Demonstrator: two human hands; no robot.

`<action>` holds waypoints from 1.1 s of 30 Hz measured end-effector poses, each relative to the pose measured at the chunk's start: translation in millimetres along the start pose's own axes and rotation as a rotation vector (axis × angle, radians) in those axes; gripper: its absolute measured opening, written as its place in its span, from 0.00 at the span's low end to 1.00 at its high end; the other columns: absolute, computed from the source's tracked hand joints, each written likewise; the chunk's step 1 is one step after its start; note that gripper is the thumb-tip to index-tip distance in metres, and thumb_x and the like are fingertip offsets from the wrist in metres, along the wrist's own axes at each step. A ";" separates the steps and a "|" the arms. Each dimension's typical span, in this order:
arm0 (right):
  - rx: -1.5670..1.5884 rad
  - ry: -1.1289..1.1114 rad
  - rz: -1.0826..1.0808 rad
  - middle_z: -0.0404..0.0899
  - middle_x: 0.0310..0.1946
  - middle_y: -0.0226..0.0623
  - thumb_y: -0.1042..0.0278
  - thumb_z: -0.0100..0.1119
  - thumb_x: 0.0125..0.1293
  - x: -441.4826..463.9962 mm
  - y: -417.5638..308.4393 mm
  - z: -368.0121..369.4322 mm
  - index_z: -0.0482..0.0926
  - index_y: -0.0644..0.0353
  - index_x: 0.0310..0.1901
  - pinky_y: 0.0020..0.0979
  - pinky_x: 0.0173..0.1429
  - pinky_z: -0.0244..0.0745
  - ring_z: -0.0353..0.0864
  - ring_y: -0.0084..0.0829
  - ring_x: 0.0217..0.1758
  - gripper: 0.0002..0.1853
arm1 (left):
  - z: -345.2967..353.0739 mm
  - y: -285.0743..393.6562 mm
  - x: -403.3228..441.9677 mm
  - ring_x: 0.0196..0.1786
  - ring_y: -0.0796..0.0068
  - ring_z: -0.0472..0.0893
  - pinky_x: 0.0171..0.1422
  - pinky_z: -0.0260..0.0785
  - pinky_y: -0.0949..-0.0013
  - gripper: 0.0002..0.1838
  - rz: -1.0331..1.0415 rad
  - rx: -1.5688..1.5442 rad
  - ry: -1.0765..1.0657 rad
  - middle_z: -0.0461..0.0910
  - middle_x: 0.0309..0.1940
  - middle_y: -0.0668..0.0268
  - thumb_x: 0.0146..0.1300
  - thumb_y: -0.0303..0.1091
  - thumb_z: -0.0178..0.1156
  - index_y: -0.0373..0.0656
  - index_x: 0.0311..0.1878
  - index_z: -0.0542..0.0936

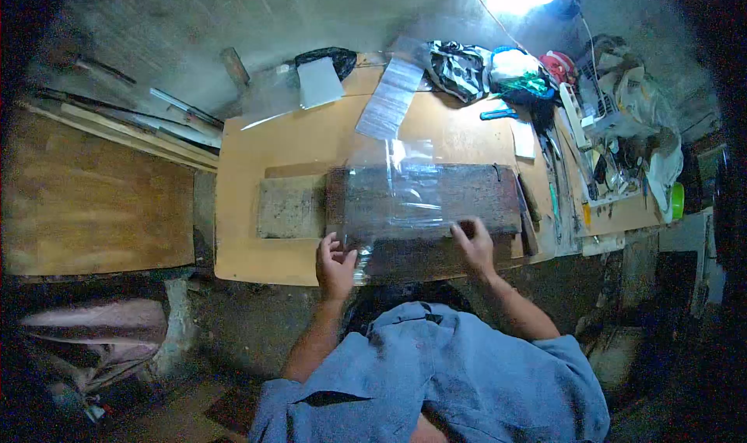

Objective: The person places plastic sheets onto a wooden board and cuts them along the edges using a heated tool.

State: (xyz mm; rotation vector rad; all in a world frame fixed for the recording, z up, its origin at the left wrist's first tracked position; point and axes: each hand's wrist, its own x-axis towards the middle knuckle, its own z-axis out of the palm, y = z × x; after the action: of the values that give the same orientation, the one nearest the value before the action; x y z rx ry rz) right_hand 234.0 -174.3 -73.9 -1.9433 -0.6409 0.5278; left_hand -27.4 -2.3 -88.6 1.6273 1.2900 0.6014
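Note:
A clear plastic sheet [412, 190] lies over a dark wooden board [475, 198] on the light-brown table [241, 248]. My left hand [337, 268] is at the sheet's near left corner, its fingers curled and the thumb close to the plastic. My right hand [473, 244] pinches at the sheet's right side, near the board's front edge. A speckled grey block [289, 207] sits against the board's left end. The sheet's outline is hard to make out, and glare from the lamp falls on it.
Beyond the board lie a silvery strip [391, 96], a white sheet [319, 83] and a striped bag [459, 69]. A blue-handled tool [498, 114] lies at the back right. Tools and a white rack [615, 194] crowd the right side.

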 end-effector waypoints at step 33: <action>0.791 -0.502 0.401 0.80 0.36 0.32 0.73 0.62 0.64 42.7 -77.1 3.0 0.73 0.61 0.54 0.28 0.32 0.75 0.79 0.24 0.34 0.17 | -25.7 69.3 32.8 0.36 0.81 0.78 0.38 0.75 0.75 0.20 -0.399 -0.866 -0.576 0.80 0.39 0.71 0.63 0.30 0.61 0.43 0.59 0.74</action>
State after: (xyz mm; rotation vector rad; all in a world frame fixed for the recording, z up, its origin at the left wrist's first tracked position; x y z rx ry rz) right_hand 248.7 -116.1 -9.3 -1.1720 -0.2583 1.3222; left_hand -5.4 37.4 -21.7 0.7088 0.7198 0.3235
